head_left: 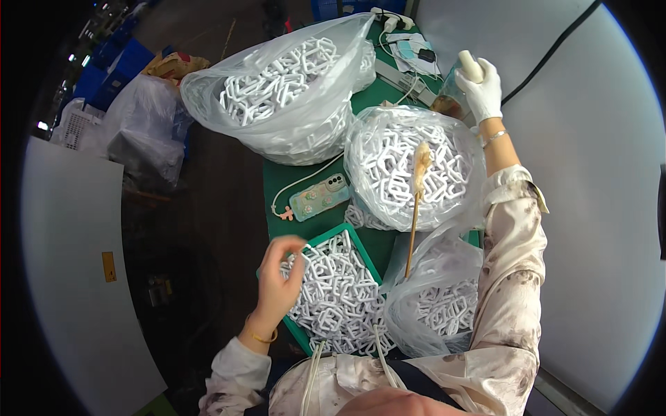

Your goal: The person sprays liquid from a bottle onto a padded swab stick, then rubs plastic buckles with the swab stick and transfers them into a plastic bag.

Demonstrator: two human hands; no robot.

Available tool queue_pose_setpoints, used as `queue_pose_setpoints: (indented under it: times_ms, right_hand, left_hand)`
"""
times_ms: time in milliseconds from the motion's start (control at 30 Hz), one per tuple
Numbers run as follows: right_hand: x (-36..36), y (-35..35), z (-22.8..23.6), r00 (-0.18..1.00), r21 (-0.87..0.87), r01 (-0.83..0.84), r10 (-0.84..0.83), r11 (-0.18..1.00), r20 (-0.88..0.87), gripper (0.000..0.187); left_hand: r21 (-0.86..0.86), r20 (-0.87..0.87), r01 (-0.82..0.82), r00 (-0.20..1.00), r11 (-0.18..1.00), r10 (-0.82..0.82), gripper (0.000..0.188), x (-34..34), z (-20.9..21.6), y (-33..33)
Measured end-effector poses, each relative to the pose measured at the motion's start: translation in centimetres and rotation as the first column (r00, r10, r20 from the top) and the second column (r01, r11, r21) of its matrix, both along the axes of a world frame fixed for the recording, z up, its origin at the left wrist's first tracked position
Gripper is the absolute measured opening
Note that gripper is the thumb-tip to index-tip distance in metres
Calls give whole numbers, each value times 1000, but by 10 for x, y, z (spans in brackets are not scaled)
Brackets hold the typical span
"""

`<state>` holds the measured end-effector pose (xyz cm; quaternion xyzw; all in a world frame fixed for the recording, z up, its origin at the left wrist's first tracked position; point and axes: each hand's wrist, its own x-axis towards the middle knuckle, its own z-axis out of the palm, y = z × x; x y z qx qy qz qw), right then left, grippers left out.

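Observation:
My left hand (pixel 281 281), bare and slightly blurred, hovers at the left edge of a green tray (pixel 361 249) heaped with white open plastic links (pixel 333 291). Its fingers are curved, with the thumb apart from them; no held piece can be made out. At the far right, my white-gloved right hand (pixel 483 87) is closed round the cream-coloured top of a clear bottle (pixel 451 93) with something brown inside. A wooden stick (pixel 412 239) with a tan, fuzzy end slants across a plastic bag (pixel 354 149) of links.
A larger bag (pixel 201 90) of links stands at the back, and another bag (pixel 399 315) lies right of the tray. A phone (pixel 319 197) with a cord rests on the green table (pixel 277 177). A power strip (pixel 402 83) lies behind. A grey wall (pixel 583 173) rises at the right.

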<state>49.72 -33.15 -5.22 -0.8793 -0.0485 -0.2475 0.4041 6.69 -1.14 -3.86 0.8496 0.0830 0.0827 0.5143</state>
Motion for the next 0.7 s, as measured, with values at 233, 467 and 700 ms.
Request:
queue_pose_setpoints:
  times_ms: [233,467,700]
  right_hand:
    - [-32,6,-24,998,-21,16,-15,1000,55,70]
    - [-57,-23,-21,997,-14,-6,7,1000,79,64]
    - [-35,-11,1,997,-82,-29,23,996,-79,75]
  left_hand:
    - [511,443,310,704,802,-555,45,197,37,-125]
    - [636,-34,470,809,612,-587,37,235,-28,-173]
    - [625,261,301,789,720,-556,22,248,-12,-167]
